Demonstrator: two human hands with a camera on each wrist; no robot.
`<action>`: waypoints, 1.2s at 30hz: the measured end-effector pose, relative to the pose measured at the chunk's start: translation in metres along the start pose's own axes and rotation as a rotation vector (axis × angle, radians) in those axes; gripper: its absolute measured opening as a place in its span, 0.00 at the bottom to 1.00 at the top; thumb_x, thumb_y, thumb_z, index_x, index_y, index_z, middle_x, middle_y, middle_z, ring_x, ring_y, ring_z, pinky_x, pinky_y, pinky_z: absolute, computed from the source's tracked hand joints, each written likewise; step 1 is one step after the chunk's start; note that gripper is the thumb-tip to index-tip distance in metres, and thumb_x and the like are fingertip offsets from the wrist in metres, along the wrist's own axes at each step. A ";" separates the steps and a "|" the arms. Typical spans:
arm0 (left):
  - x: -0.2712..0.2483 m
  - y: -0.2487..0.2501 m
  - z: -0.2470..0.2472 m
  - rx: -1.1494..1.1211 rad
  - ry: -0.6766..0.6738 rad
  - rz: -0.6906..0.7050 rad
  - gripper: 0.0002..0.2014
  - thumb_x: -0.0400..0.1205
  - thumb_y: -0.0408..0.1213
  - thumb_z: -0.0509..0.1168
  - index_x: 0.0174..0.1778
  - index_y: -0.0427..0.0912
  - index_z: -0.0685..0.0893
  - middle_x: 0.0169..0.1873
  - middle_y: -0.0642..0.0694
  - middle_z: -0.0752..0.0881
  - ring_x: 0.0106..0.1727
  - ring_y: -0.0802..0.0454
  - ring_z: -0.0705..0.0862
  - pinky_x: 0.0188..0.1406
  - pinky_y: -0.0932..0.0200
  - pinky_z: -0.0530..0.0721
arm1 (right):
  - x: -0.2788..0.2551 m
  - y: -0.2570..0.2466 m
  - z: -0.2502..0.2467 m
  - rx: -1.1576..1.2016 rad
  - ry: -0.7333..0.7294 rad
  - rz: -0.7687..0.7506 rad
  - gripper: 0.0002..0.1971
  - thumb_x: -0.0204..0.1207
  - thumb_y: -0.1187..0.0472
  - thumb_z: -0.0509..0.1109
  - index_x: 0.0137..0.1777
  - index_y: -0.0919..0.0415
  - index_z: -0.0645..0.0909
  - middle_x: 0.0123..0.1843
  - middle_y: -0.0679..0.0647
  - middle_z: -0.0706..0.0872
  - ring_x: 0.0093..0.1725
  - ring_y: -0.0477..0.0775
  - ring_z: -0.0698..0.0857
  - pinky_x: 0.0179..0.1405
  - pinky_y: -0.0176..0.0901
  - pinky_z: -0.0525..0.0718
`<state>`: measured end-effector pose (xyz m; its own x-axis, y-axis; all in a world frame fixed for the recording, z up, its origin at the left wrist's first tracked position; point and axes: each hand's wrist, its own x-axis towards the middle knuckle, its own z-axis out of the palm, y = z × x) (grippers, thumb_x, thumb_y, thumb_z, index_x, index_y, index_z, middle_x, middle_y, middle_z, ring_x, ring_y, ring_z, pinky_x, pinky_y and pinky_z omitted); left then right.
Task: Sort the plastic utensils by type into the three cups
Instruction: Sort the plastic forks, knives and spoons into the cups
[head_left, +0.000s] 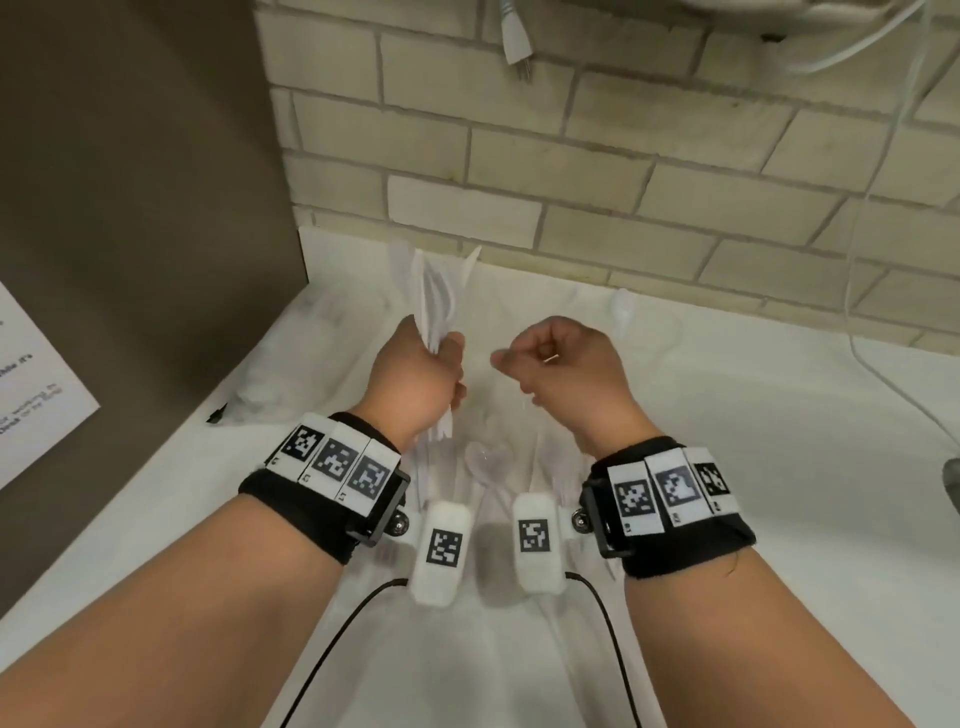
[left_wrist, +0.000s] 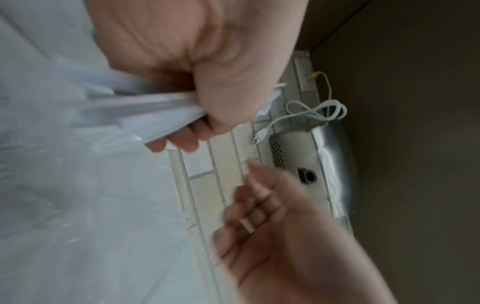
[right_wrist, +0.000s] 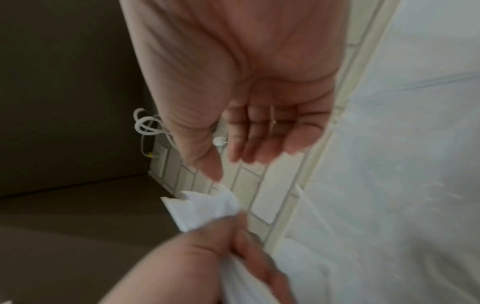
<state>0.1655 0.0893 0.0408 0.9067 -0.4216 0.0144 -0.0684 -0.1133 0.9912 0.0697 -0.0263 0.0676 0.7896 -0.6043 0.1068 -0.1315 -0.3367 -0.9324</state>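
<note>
My left hand (head_left: 447, 364) grips a bundle of white plastic utensils (head_left: 436, 306) in its fist, above the white table (head_left: 727, 467); the ends stick out above and below the fist. The left wrist view shows the same fist (left_wrist: 197, 127) wrapped round the bundle (left_wrist: 145, 111). Just to the right, my right hand (head_left: 514, 364) hovers with loosely curled fingers. Its palm (right_wrist: 233, 156) holds nothing in the right wrist view. More white utensils (head_left: 493, 488) lie on the table under my wrists. A faint clear cup (head_left: 485, 460) shows there; the cups are hard to make out.
A brown panel (head_left: 130, 208) with a paper sheet (head_left: 31, 374) walls off the left. A brick wall (head_left: 623, 171) is behind, with a hanging white plug (head_left: 517, 47). A white cable (head_left: 883, 374) trails at the right. A spoon (head_left: 623, 309) stands near the wall.
</note>
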 end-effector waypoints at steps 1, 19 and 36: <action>0.004 -0.004 0.000 0.095 0.018 0.011 0.11 0.82 0.43 0.60 0.51 0.37 0.76 0.32 0.43 0.83 0.25 0.47 0.84 0.33 0.52 0.85 | 0.004 -0.008 0.001 0.041 0.062 -0.047 0.09 0.66 0.58 0.81 0.36 0.52 0.81 0.33 0.47 0.82 0.33 0.49 0.81 0.36 0.43 0.80; 0.020 -0.006 -0.006 0.434 -0.136 0.052 0.23 0.72 0.51 0.68 0.59 0.44 0.74 0.40 0.44 0.86 0.34 0.46 0.88 0.34 0.43 0.90 | 0.042 -0.026 0.050 -0.067 0.030 -0.199 0.15 0.74 0.56 0.75 0.40 0.70 0.82 0.28 0.55 0.74 0.29 0.48 0.69 0.32 0.40 0.70; 0.026 -0.014 -0.010 0.465 -0.144 0.060 0.20 0.79 0.46 0.66 0.62 0.41 0.70 0.46 0.45 0.82 0.43 0.44 0.84 0.42 0.49 0.84 | 0.050 -0.035 0.047 0.015 -0.100 -0.080 0.08 0.78 0.58 0.71 0.52 0.63 0.84 0.34 0.48 0.78 0.35 0.46 0.77 0.37 0.37 0.73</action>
<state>0.1940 0.0886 0.0289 0.8308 -0.5562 0.0184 -0.3269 -0.4610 0.8250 0.1414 -0.0110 0.0893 0.8531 -0.5006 0.1468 -0.0572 -0.3694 -0.9275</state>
